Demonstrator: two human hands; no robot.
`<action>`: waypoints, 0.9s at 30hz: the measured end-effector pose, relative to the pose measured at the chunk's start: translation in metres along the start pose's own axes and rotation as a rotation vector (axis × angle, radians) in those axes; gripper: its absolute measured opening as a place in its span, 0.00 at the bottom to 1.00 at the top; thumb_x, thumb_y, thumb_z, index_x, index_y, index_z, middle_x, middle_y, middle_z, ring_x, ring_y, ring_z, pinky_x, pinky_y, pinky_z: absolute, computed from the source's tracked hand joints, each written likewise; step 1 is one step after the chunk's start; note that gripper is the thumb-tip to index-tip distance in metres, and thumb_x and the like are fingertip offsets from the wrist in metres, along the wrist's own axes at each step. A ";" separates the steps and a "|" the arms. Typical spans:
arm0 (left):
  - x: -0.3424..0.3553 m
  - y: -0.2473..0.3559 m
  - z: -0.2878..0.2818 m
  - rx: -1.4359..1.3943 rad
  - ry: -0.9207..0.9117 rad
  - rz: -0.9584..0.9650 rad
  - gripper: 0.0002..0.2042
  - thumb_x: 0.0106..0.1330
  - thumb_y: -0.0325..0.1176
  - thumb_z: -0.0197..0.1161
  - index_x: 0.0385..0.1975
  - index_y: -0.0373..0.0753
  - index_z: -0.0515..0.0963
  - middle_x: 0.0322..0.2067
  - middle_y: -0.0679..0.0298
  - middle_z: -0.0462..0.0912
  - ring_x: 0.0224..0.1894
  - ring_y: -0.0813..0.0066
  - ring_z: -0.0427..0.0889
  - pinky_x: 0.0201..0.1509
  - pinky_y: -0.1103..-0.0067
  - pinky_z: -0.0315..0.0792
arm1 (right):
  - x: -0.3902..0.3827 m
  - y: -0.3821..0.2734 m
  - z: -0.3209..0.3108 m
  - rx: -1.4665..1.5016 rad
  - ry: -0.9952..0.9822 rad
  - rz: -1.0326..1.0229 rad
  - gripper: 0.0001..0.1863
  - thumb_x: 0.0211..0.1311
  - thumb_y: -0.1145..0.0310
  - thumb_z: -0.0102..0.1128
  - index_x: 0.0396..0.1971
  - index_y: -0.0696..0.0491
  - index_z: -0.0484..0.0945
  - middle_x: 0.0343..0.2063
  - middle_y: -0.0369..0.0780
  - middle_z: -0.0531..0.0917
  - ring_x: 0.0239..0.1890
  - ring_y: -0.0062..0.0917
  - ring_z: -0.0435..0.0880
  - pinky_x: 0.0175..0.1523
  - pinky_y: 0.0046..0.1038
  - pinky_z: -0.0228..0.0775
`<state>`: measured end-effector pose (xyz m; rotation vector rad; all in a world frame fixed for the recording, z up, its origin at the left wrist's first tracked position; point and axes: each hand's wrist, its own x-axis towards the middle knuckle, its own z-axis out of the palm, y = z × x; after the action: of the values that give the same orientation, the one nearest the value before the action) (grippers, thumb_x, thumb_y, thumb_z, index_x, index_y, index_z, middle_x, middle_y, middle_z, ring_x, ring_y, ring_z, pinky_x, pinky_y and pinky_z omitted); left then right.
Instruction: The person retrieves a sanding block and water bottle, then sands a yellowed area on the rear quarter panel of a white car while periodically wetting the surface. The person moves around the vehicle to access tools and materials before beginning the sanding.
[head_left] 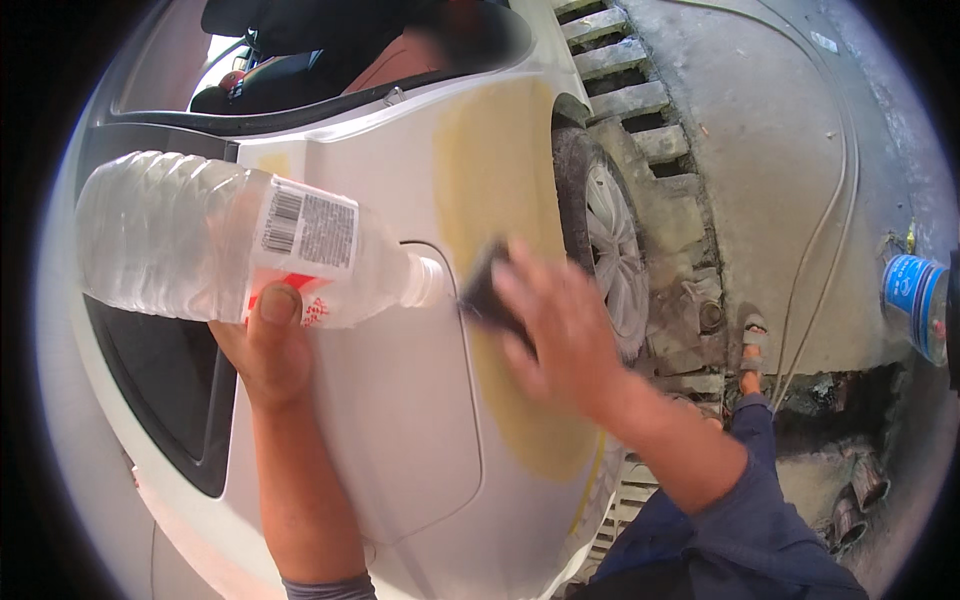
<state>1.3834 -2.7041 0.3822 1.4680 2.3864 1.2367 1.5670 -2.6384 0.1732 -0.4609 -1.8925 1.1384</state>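
A clear plastic bottle (165,235) with a white and red label lies nearly horizontal in my left hand (275,345), its open-looking neck pointing right, over a white car's closed fuel flap (390,430). My right hand (555,340), slightly blurred, grips a dark pad (484,290) on or just over a yellow patch (490,150) on the body panel, close to the bottle's neck. Whether liquid leaves the bottle cannot be made out.
The car's rear wheel (610,260) and side window (150,380) flank the panel. Slatted drain covers (625,100) edge the concrete floor (760,180), crossed by hoses (840,200). A blue-labelled container (915,305) stands right; metal pipes (860,480) lie below it. My sandalled foot (752,350) shows.
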 end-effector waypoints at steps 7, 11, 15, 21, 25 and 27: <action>0.005 0.010 0.006 0.033 -0.042 -0.030 0.39 0.60 0.53 0.66 0.64 0.29 0.66 0.55 0.55 0.76 0.55 0.65 0.79 0.60 0.70 0.73 | -0.028 -0.013 -0.014 0.064 -0.012 -0.027 0.36 0.47 0.67 0.68 0.61 0.49 0.70 0.65 0.45 0.71 0.51 0.39 0.76 0.50 0.42 0.66; 0.003 0.007 0.005 0.031 -0.035 -0.072 0.38 0.61 0.52 0.65 0.64 0.29 0.66 0.55 0.55 0.76 0.56 0.64 0.78 0.60 0.70 0.72 | 0.025 0.009 -0.003 -0.031 0.026 0.013 0.36 0.47 0.67 0.68 0.62 0.50 0.70 0.65 0.46 0.71 0.51 0.40 0.76 0.51 0.41 0.66; 0.007 0.008 0.000 0.006 -0.049 0.012 0.36 0.63 0.51 0.64 0.64 0.29 0.66 0.55 0.55 0.76 0.57 0.65 0.78 0.61 0.70 0.72 | -0.063 -0.032 -0.015 0.066 -0.051 -0.005 0.37 0.48 0.66 0.68 0.62 0.50 0.69 0.66 0.45 0.70 0.52 0.40 0.75 0.51 0.41 0.66; 0.006 0.009 0.006 0.024 -0.058 -0.051 0.35 0.62 0.49 0.63 0.64 0.29 0.66 0.55 0.55 0.76 0.56 0.65 0.78 0.61 0.70 0.72 | -0.018 -0.011 -0.014 -0.015 -0.044 0.010 0.37 0.50 0.65 0.68 0.63 0.50 0.68 0.66 0.45 0.70 0.53 0.40 0.75 0.52 0.41 0.66; 0.005 0.003 0.000 0.035 -0.080 -0.068 0.35 0.62 0.49 0.63 0.64 0.30 0.67 0.55 0.55 0.77 0.55 0.65 0.78 0.60 0.70 0.72 | 0.022 0.010 0.001 -0.052 0.063 0.057 0.36 0.50 0.65 0.68 0.63 0.50 0.68 0.65 0.47 0.70 0.53 0.42 0.74 0.53 0.44 0.66; 0.004 0.008 0.001 0.038 -0.024 -0.029 0.35 0.62 0.49 0.63 0.63 0.30 0.67 0.54 0.55 0.77 0.55 0.64 0.79 0.60 0.70 0.72 | -0.029 -0.022 -0.004 0.047 -0.012 0.027 0.36 0.50 0.65 0.68 0.63 0.51 0.68 0.65 0.47 0.70 0.54 0.42 0.74 0.54 0.43 0.66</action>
<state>1.3879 -2.6986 0.3881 1.4444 2.4200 1.1668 1.5892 -2.6670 0.1783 -0.4554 -1.8704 1.2034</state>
